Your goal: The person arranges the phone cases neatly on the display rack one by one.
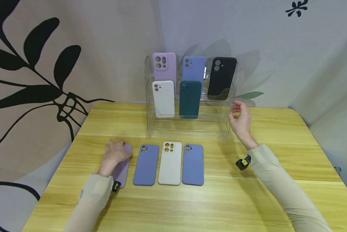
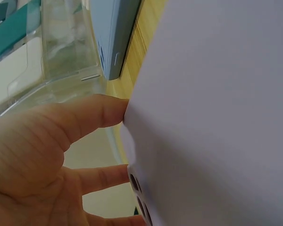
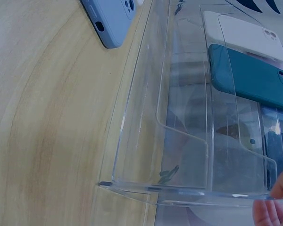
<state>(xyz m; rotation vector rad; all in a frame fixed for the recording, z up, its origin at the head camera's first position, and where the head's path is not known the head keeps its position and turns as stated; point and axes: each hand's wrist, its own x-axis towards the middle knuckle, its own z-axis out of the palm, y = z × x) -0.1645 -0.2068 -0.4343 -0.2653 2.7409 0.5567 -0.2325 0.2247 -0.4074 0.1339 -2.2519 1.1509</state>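
Observation:
My left hand (image 1: pixel 114 154) grips a light purple phone case (image 1: pixel 122 172) at the left of a row on the table. The left wrist view shows the thumb on one edge of the case (image 2: pixel 212 103) and fingers by its camera holes. My right hand (image 1: pixel 242 120) holds the right side of a clear tiered rack (image 1: pixel 188 131), thumb and fingers at its side panel. In the rack's upper row stand a purple case (image 1: pixel 169 73), a blue case (image 1: pixel 192 72) and a black case (image 1: pixel 221 79). Below them are a white case (image 1: pixel 164 101) and a dark green case (image 1: pixel 190 101).
Right of my left hand lie a blue-violet case (image 1: pixel 146 166), a white case (image 1: pixel 170 167) and another blue-violet case (image 1: pixel 193 166), backs up. They rest on the wooden table (image 1: pixel 208 209) in front of the rack. A patterned wall covering (image 1: pixel 118 48) stands behind.

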